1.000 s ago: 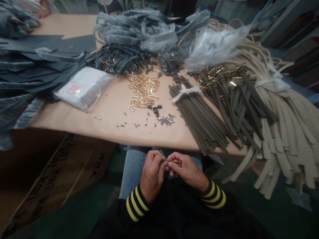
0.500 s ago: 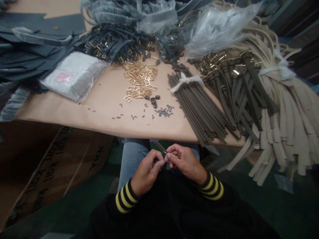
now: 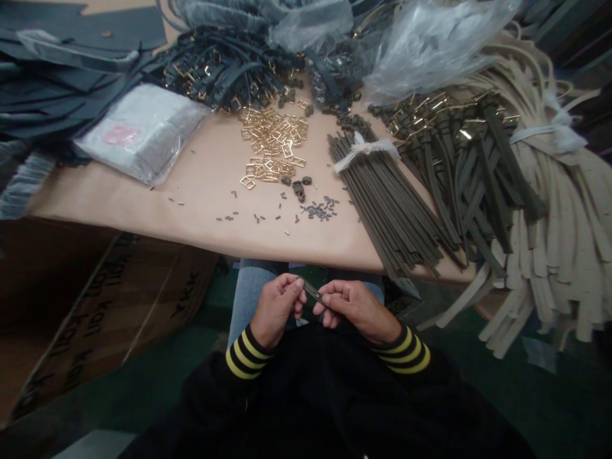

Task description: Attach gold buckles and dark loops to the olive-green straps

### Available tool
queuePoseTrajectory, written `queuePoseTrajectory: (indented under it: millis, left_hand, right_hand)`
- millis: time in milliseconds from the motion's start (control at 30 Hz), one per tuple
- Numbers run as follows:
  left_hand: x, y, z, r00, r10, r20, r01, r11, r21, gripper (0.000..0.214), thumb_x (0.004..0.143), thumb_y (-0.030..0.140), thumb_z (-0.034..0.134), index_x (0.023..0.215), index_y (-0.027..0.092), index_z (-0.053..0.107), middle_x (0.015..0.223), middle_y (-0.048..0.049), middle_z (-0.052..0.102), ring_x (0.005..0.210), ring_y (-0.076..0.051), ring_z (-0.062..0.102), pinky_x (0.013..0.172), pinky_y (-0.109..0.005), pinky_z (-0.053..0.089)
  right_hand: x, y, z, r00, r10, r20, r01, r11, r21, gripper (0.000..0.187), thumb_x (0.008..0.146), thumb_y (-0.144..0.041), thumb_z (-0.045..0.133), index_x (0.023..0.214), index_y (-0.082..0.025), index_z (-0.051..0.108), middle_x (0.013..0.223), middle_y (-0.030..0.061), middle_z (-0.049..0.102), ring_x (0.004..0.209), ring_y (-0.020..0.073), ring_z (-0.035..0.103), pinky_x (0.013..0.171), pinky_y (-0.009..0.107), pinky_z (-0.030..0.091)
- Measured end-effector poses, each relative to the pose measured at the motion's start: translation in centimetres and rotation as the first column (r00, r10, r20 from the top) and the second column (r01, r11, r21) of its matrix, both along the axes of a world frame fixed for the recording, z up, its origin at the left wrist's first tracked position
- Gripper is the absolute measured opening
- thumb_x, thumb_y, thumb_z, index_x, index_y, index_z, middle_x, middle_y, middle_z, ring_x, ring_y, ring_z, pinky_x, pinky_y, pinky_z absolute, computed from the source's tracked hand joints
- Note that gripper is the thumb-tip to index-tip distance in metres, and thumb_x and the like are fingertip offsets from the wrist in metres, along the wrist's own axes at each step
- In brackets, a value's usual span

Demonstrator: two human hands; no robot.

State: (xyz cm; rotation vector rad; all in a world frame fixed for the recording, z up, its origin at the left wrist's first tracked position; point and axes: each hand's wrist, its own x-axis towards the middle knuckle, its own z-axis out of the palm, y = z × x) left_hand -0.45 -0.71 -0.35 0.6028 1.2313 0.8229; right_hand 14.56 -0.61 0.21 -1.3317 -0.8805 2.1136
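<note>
Over my lap, a short narrow dark strap [image 3: 310, 291] spans between my two hands, with a light glint near its middle. My left hand [image 3: 276, 308] pinches its left end between thumb and fingers. At the other end, the thumb and fingers of my right hand [image 3: 357, 310] are closed on it. The rest of the strap is hidden by my fingers. Just beyond the table edge lie small metal pins [image 3: 319, 210], loose and in a little pile. Behind them are dark strap loops [image 3: 299, 189] and a heap of gold rectangular buckles [image 3: 275, 137].
A tied bundle of dark olive straps [image 3: 387, 201] hangs over the table's front edge. Buckled olive straps [image 3: 459, 172] and long beige straps [image 3: 564, 242] lie to the right. A plastic-wrapped packet [image 3: 143, 131] and dark blue straps [image 3: 224, 70] are at left. A cardboard box [image 3: 119, 306] stands below.
My hands have moved apart from fingertips nearly touching. My left hand has shifted up and left onto the strap's far end, and the strap now shows between them. The view has tilted slightly.
</note>
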Motion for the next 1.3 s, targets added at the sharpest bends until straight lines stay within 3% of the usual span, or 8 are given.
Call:
queuePoseTrajectory:
  millis: [433,500,600,667,733,833,1100,1300]
  left_hand:
    - [0.2,0.2,0.4,0.996,0.005,0.086,0.0,0.998,-0.06,0.024,0.067,0.034,0.058,0.077,0.012,0.054,0.046,0.0063,0.049,0.033,-0.002,0.036,0.031,-0.013,0.028]
    - [0.3,0.2,0.5,0.997,0.007,0.08,-0.004,0.999,-0.035,0.024,0.068,0.036,0.056,0.072,0.013,0.053,0.048,0.0056,0.049,0.035,-0.003,0.037,0.032,-0.014,0.029]
    - [0.1,0.2,0.5,0.998,-0.052,-0.034,0.054,0.998,0.045,0.024,0.071,0.037,0.052,0.068,0.013,0.053,0.05,0.0048,0.05,0.036,-0.003,0.038,0.033,-0.015,0.03]
    - [-0.1,0.1,0.3,0.979,-0.105,-0.173,0.127,0.984,0.124,0.021,0.071,0.033,0.052,0.073,0.013,0.055,0.052,0.0035,0.052,0.039,-0.005,0.041,0.037,-0.016,0.033]
    - [-0.3,0.0,0.0,0.944,-0.115,-0.308,0.185,0.96,0.21,0.018,0.072,0.028,0.051,0.08,0.014,0.057,0.055,0.0027,0.053,0.046,-0.006,0.046,0.044,-0.018,0.037]
    - [-0.5,-0.1,-0.5,0.93,-0.094,-0.355,0.196,0.945,0.263,0.018,0.074,0.025,0.049,0.088,0.014,0.053,0.054,0.0039,0.052,0.05,-0.008,0.049,0.05,-0.019,0.04]
    - [-0.2,0.3,-0.9,0.983,-0.038,-0.178,0.07,0.982,0.173,0.017,0.071,0.026,0.052,0.082,0.014,0.045,0.051,0.0055,0.052,0.044,-0.007,0.048,0.044,-0.018,0.039]
    - [0.0,0.2,0.1,0.998,-0.065,0.005,0.064,0.995,0.073,0.022,0.066,0.029,0.06,0.076,0.014,0.047,0.05,0.0046,0.054,0.043,-0.006,0.047,0.043,-0.017,0.036]
  right_hand:
    - [0.5,0.1,-0.5,0.981,0.15,0.121,-0.164,0.98,0.109,0.017,0.075,-0.029,0.049,0.081,-0.012,0.051,0.072,0.0056,0.063,0.052,0.0093,0.059,0.049,0.021,0.045]
    - [0.5,0.0,0.0,0.935,0.178,0.307,-0.259,0.934,0.246,0.012,0.076,-0.022,0.047,0.083,-0.013,0.052,0.074,0.0057,0.064,0.059,0.0119,0.06,0.056,0.024,0.046]
    - [0.6,-0.3,0.8,0.763,0.065,0.643,-0.439,0.783,0.442,0.012,0.075,-0.014,0.047,0.083,-0.016,0.055,0.077,0.0052,0.063,0.072,0.0164,0.059,0.068,0.029,0.044]
    - [0.6,-0.5,1.2,0.673,-0.007,0.74,-0.52,0.706,0.48,0.014,0.075,-0.012,0.047,0.086,-0.017,0.056,0.08,0.0053,0.062,0.076,0.0175,0.058,0.07,0.029,0.043]
    - [0.7,-0.6,1.4,0.646,-0.02,0.763,-0.546,0.686,0.48,0.015,0.075,-0.012,0.048,0.088,-0.017,0.055,0.082,0.0054,0.061,0.077,0.0175,0.057,0.07,0.029,0.042]
    - [0.7,-0.5,1.4,0.652,-0.014,0.758,-0.536,0.698,0.474,0.012,0.075,-0.015,0.049,0.086,-0.016,0.055,0.081,0.0053,0.06,0.075,0.0175,0.056,0.069,0.028,0.042]
    - [0.6,-0.2,0.9,0.771,0.034,0.636,-0.411,0.789,0.456,0.009,0.075,-0.019,0.049,0.081,-0.018,0.055,0.074,0.0028,0.06,0.069,0.0155,0.055,0.064,0.027,0.04]
    - [0.3,0.4,1.3,0.926,0.17,0.337,-0.269,0.923,0.273,0.02,0.078,-0.035,0.046,0.072,-0.016,0.048,0.055,-0.0017,0.053,0.044,0.0077,0.045,0.045,0.02,0.035]
